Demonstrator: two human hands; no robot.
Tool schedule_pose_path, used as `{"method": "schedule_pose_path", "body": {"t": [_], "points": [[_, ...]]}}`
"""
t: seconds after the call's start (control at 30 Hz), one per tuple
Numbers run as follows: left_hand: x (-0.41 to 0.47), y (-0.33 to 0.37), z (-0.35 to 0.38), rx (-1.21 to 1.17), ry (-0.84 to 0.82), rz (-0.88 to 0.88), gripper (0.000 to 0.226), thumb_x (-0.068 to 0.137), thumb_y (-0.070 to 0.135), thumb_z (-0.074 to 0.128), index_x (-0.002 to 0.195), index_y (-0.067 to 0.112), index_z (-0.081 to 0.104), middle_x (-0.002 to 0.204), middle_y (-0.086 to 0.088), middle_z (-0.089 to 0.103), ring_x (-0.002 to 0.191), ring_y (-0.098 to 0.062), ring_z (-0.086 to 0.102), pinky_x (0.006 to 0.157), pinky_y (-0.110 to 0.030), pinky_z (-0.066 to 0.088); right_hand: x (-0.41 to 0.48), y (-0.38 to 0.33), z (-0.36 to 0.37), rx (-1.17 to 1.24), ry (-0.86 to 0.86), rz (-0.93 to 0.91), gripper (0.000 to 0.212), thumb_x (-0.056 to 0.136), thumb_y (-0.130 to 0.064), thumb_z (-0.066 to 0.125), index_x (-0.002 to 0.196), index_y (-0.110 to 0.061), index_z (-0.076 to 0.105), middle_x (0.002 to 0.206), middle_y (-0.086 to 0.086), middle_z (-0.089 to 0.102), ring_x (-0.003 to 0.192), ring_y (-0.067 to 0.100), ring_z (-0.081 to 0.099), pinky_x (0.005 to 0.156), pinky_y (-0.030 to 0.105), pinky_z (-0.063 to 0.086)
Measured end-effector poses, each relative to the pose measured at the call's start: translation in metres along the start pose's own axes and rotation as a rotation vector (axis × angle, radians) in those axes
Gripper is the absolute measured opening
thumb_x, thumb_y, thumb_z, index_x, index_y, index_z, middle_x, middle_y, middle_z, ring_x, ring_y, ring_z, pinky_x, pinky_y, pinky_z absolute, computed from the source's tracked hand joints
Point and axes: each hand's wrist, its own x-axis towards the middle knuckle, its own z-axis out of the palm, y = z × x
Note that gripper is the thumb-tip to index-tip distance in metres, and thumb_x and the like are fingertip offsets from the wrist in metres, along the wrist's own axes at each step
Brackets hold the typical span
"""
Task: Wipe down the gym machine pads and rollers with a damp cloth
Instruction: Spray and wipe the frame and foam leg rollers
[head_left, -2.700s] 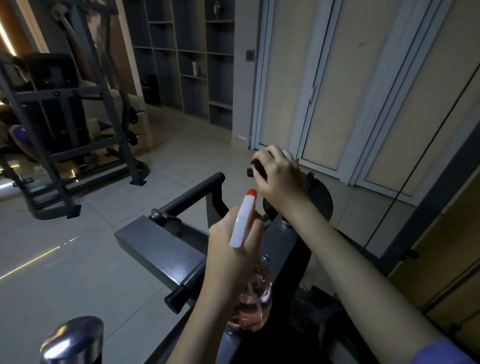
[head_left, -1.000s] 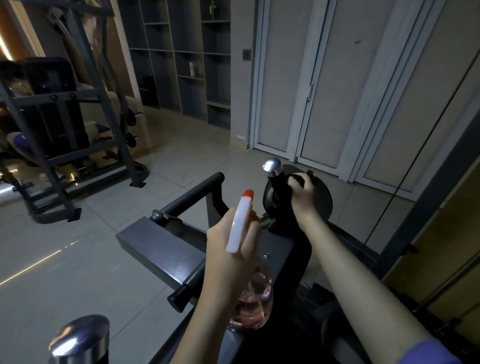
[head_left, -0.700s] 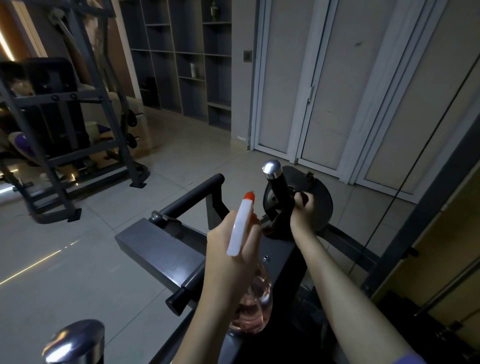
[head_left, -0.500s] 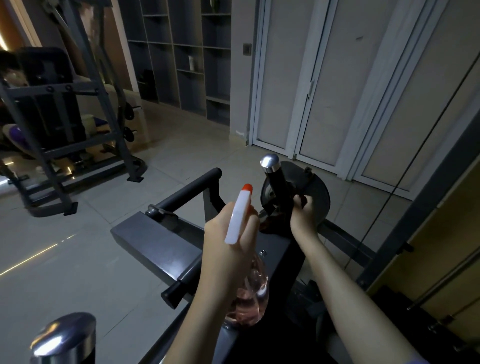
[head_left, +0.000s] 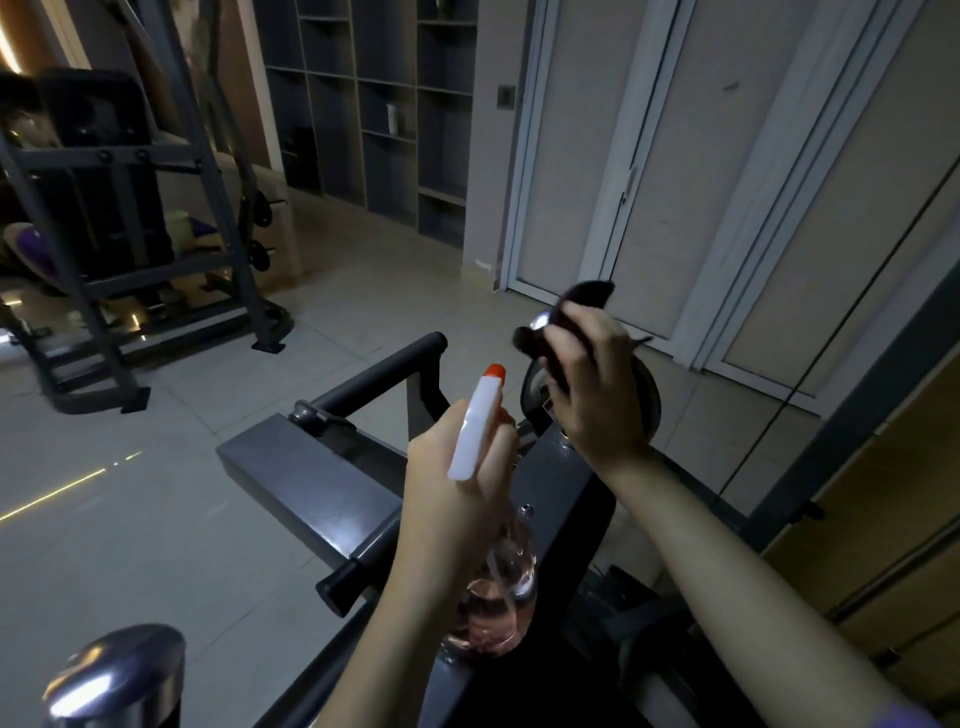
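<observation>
Two hands are working over the gym machine (head_left: 311, 483). The right hand (head_left: 597, 395), at one o'clock from the left hand (head_left: 447, 509), is clenching a dark cloth (head_left: 589, 297) against the chrome-capped roller post (head_left: 537, 323), hiding most of its shaft. The left hand is gripping a spray bottle (head_left: 475, 431), its nozzle pointing toward twelve o'clock and pink liquid sitting in its lower part. At seven o'clock, a chrome knob (head_left: 114, 675) is being cut off by the frame edge.
</observation>
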Motion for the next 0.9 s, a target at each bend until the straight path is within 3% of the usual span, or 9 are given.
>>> {"method": "schedule_pose_path", "body": {"t": [0.1, 0.27, 0.4, 0.53, 0.63, 0.7, 0.8, 0.9], "points": [[-0.001, 0.008, -0.002, -0.037, 0.037, -0.008, 0.021, 0.082, 0.016, 0.048, 0.066, 0.003, 0.049, 0.057, -0.004, 0.046, 0.050, -0.005, 0.038, 0.049, -0.014, 0.031, 0.011, 0.020, 0.012, -0.162, -0.167, -0.337, 0.023, 0.093, -0.005, 0.049, 0.117, -0.007, 0.051, 0.135, 0.014, 0.047, 0.128, 0.031, 0.039, 0.114, 0.041, 0.023], [0.000, 0.006, -0.001, -0.056, 0.044, -0.024, 0.023, 0.083, 0.020, 0.049, 0.070, 0.002, 0.047, 0.058, -0.007, 0.044, 0.052, -0.013, 0.035, 0.050, -0.025, 0.030, 0.001, 0.037, 0.011, -0.412, -0.383, -0.715, 0.029, 0.095, -0.005, 0.041, 0.100, -0.009, 0.070, 0.119, 0.010, 0.065, 0.123, 0.023, 0.052, 0.114, 0.037, 0.021], [-0.001, 0.005, -0.002, -0.062, 0.046, -0.049, 0.023, 0.083, 0.021, 0.050, 0.070, 0.002, 0.046, 0.057, -0.002, 0.041, 0.054, -0.010, 0.035, 0.051, -0.033, 0.031, -0.002, 0.033, 0.013, -0.400, -0.501, -0.752, 0.039, 0.095, -0.001, 0.031, 0.091, -0.005, 0.071, 0.102, 0.015, 0.070, 0.107, 0.027, 0.063, 0.114, 0.037, 0.020], [-0.001, 0.007, -0.005, -0.062, 0.028, -0.046, 0.018, 0.083, 0.021, 0.050, 0.068, 0.012, 0.046, 0.057, 0.005, 0.041, 0.054, -0.008, 0.036, 0.053, -0.031, 0.034, -0.005, 0.028, 0.017, -0.439, -0.501, -0.743, 0.032, 0.090, 0.001, 0.036, 0.083, -0.005, 0.067, 0.088, 0.014, 0.068, 0.094, 0.029, 0.066, 0.106, 0.039, 0.032], [-0.002, 0.008, -0.003, -0.047, 0.029, -0.055, 0.025, 0.082, 0.028, 0.049, 0.076, 0.003, 0.050, 0.060, -0.005, 0.044, 0.055, -0.012, 0.036, 0.054, -0.037, 0.035, -0.014, 0.022, 0.020, -0.483, -0.613, -0.781, 0.024, 0.083, 0.001, 0.043, 0.075, -0.009, 0.063, 0.075, 0.011, 0.061, 0.079, 0.029, 0.063, 0.098, 0.039, 0.038], [-0.003, 0.010, -0.002, -0.027, 0.047, -0.064, 0.037, 0.079, 0.032, 0.047, 0.086, -0.003, 0.055, 0.064, -0.014, 0.049, 0.058, -0.024, 0.040, 0.056, -0.042, 0.037, -0.025, 0.019, 0.025, -0.472, -0.713, -0.812, 0.029, 0.082, 0.001, 0.038, 0.071, -0.011, 0.062, 0.070, 0.010, 0.060, 0.071, 0.027, 0.061, 0.086, 0.039, 0.046], [-0.004, 0.009, -0.001, -0.045, 0.046, -0.058, 0.038, 0.079, 0.028, 0.048, 0.090, -0.007, 0.056, 0.066, -0.019, 0.049, 0.057, -0.023, 0.039, 0.056, -0.042, 0.036, -0.031, 0.014, 0.027, -0.470, -0.737, -0.766, 0.050, 0.087, 0.003, 0.017, 0.079, -0.010, 0.064, 0.077, 0.009, 0.064, 0.075, 0.026, 0.062, 0.080, 0.038, 0.050], [-0.006, 0.008, -0.002, -0.011, 0.025, -0.001, 0.036, 0.079, 0.031, 0.046, 0.084, -0.003, 0.055, 0.060, -0.003, 0.042, 0.053, -0.006, 0.034, 0.050, -0.025, 0.031, -0.023, 0.005, 0.024, -0.502, -0.653, -0.688, 0.050, 0.093, -0.002, 0.021, 0.095, -0.006, 0.071, 0.100, 0.016, 0.069, 0.100, 0.032, 0.064, 0.104, 0.042, 0.037]]}}
